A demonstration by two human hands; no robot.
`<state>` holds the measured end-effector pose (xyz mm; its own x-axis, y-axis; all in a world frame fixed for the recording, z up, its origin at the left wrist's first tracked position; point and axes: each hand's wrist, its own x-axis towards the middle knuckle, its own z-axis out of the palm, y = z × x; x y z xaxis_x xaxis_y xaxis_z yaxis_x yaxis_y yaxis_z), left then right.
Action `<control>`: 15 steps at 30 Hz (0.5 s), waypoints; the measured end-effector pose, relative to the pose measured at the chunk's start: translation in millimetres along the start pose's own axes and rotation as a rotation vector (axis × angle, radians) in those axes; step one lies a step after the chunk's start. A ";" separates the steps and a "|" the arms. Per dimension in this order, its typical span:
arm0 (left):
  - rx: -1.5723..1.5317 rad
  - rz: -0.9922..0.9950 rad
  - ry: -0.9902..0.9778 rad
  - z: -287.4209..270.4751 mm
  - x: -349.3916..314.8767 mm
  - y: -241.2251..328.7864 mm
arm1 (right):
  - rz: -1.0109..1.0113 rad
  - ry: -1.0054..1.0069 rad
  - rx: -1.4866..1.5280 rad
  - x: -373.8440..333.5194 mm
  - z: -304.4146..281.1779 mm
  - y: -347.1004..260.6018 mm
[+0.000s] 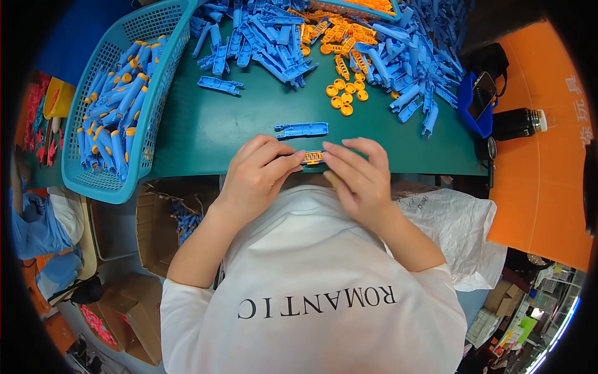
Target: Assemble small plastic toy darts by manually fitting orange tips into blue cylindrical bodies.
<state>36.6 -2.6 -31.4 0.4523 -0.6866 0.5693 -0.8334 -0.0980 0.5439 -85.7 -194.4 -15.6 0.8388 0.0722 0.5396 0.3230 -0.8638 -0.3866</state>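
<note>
Near the table's front edge, my left hand (256,173) and my right hand (362,179) pinch the two ends of a small blue plastic half-shell. An orange ladder-like insert (312,158) shows between the fingertips, seated along the shell; the fingers cover most of the blue part. Just beyond my hands lies a single blue half-shell (303,129), apart from them. Farther off are round orange caps (346,96), a heap of orange ladder-like pieces (339,34), and blue half-shells heaped on the left (265,43) and right (414,68).
A light-blue mesh basket (146,134) of blue tubes with orange ends stands at the left. At the right are a blue tray (464,103) holding a phone (481,95), and a black bottle (517,124). A cardboard box (152,227) sits below the table edge.
</note>
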 end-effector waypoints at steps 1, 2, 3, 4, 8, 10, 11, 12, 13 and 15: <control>-0.002 0.006 -0.003 0.5 0.9 -0.1 | -0.001 0.012 -0.110 -8.3 3.3 -1.6; 0.002 0.016 -0.004 0.4 1.9 0.5 | 0.048 -0.006 -0.091 -17.6 19.0 -2.8; 0.005 0.026 -0.005 0.3 2.9 1.3 | 0.056 0.002 -0.096 -22.2 22.8 -3.2; 0.007 0.034 -0.005 0.0 3.3 1.2 | 0.048 0.011 -0.139 -22.9 24.5 -3.0; 0.040 0.048 -0.029 -0.3 6.1 3.9 | 0.079 -0.009 -0.020 -20.1 15.9 1.6; 0.061 0.073 -0.030 -1.4 7.8 7.5 | 0.088 -0.018 0.078 -16.8 0.7 8.8; 0.101 0.047 -0.049 -3.8 7.2 9.3 | 0.119 0.127 0.069 -16.1 -11.8 12.6; 0.140 0.021 -0.067 -4.0 8.2 11.9 | 0.147 0.271 0.060 -16.0 -25.5 17.6; 0.139 0.036 -0.063 -3.0 8.7 17.5 | 0.227 0.433 0.012 -17.7 -41.7 26.7; 0.115 -0.034 -0.024 -1.3 10.3 22.0 | 0.409 0.635 -0.315 -30.9 -67.2 61.8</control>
<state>23.4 -11.0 -12.8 0.4739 -0.6985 0.5362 -0.8496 -0.2024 0.4871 -121.1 -283.6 -5.9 0.4249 -0.4936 0.7588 -0.1720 -0.8670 -0.4677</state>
